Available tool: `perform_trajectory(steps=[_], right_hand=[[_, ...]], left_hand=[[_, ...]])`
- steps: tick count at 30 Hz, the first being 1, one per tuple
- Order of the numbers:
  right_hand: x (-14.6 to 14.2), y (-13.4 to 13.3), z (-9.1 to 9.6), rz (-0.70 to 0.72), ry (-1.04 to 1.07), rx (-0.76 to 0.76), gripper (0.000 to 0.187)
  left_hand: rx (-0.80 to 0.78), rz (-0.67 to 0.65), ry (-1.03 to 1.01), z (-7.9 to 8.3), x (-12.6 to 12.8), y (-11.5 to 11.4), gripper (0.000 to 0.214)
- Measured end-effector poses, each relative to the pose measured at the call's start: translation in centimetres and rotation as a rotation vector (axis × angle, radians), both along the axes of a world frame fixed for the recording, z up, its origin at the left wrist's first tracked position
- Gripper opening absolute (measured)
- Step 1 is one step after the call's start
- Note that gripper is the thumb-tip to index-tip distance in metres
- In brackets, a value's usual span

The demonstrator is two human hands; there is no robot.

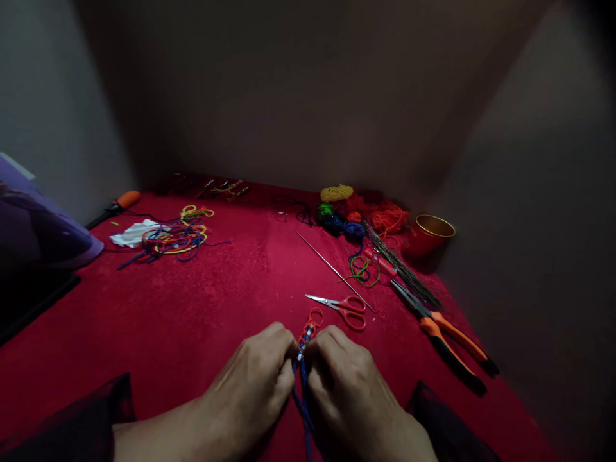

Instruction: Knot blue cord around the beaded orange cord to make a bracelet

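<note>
Between my hands lies a small knotted cord piece, with an orange-red loop at its far end and silvery beads along its middle. Blue cords trail from it toward me. My left hand is closed at the left side of the piece, fingers pinched by the beads. On the other side my right hand is closed in the same way. Both seem to grip the blue cords, though the fingertips are partly hidden. Just beyond the loop are red-handled scissors, blades pointing left.
A thin metal needle lies past the scissors. Orange-handled pliers rest at right, near brown sticks, yarn balls and a red cup. Tangled cords and white cloth lie left, near a purple object.
</note>
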State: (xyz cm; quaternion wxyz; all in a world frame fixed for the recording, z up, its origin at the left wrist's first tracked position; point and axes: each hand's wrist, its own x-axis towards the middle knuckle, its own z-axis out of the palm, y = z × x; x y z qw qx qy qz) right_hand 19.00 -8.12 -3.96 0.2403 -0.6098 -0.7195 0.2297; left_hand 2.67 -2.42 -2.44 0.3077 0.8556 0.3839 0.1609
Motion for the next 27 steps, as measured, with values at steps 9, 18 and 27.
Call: perform_trajectory(steps=[9,18,27], right_hand=[[-0.1,0.2,-0.8,0.029,-0.046,0.065,0.024],[-0.4,-0.2,-0.8,-0.024,-0.025,0.05,0.021],[-0.7,-0.8,-0.4,-0.116,-0.18,0.142,0.026]], left_hand=[[0.114,-0.056,0.168,-0.1,0.0,-0.5,0.019],[0.169,-0.166,0.229,0.3,0.3,-0.8,0.026],[0.206,-0.121,0.33,0.4,0.4,-0.6,0.03]])
